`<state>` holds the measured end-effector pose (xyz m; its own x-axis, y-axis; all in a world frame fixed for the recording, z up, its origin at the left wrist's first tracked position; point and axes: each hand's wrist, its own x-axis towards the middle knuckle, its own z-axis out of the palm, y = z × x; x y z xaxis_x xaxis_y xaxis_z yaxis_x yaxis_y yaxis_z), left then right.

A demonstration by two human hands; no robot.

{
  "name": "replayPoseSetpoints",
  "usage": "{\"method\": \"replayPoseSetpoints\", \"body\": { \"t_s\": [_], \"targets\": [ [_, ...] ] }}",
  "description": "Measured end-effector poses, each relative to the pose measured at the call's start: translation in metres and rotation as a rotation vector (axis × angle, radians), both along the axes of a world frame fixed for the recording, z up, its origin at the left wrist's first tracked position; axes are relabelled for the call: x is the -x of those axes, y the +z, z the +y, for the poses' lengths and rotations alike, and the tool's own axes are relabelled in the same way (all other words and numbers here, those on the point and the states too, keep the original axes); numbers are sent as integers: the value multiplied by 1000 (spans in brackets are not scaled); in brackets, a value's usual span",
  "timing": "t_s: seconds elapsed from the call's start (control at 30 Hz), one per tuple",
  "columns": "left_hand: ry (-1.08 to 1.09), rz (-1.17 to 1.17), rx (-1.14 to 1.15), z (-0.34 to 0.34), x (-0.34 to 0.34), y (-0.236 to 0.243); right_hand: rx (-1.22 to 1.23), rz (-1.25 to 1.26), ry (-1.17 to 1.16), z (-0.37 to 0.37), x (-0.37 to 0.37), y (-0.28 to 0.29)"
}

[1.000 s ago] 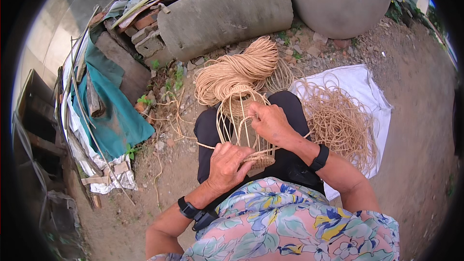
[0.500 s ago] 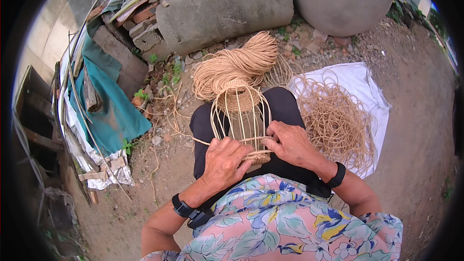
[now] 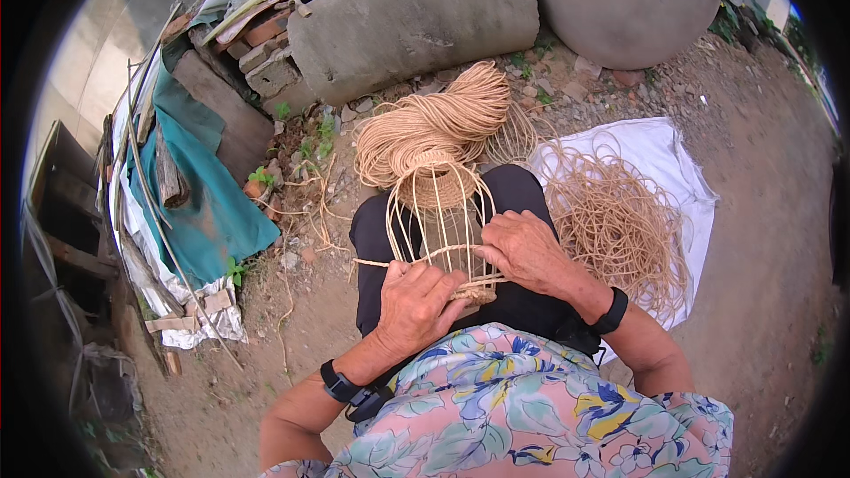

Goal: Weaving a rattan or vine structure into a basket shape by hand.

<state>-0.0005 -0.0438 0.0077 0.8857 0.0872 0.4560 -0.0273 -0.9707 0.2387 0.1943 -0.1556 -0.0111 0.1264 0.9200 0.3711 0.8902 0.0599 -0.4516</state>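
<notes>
A half-woven tan basket frame (image 3: 439,186) of pale upright strands lies across my lap, with a woven band at each end. My left hand (image 3: 416,301) is closed on the cord and near woven edge, its thumb pressing there. My right hand (image 3: 522,257) pinches a twisted cord (image 3: 372,261) stretched across the strands toward the left. Beyond the basket lies a thick coiled bundle of tan cord (image 3: 434,124), and to my right a loose tangle of cord (image 3: 611,230) rests on a white sack (image 3: 651,142).
A concrete cylinder (image 3: 412,22) and a rounded grey object (image 3: 620,0) lie at the back. At left are stacked bricks (image 3: 266,31), sticks and a teal sheet (image 3: 204,239). Small plants and rubble dot the dirt ground (image 3: 761,248).
My right hand has come down from the upper strands to the near part of the basket, drawing the cord across it. My left hand has stayed at the near edge.
</notes>
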Motion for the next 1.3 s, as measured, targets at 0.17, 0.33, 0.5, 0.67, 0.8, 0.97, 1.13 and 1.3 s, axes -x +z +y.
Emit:
{"method": "replayPoseSetpoints", "body": {
  "t_s": [0.17,0.33,0.5,0.67,0.8,0.97,1.13,1.3],
  "targets": [
    [3,1,-9,-1,2,2,-26,33,-282,-9,-35,-8],
    [42,0,38,-3,0,0,-35,-112,-244,3,-25,-1],
    [14,46,39,3,-1,-4,-97,-45,13,12,-30,-6],
    [-2,18,79,3,-2,-7,80,-96,-265,-41,-85,-29],
    [-17,-5,138,3,-5,-7,-168,-210,-265,-5,-50,-16],
    [-22,19,129,8,-5,-7,-77,-182,53,14,-30,-11],
    [-32,-12,145,6,-2,-8,189,-124,-454,-87,-141,-53],
    [-19,8,148,6,-2,-13,95,-167,-505,-73,-124,-40]
  ]
}}
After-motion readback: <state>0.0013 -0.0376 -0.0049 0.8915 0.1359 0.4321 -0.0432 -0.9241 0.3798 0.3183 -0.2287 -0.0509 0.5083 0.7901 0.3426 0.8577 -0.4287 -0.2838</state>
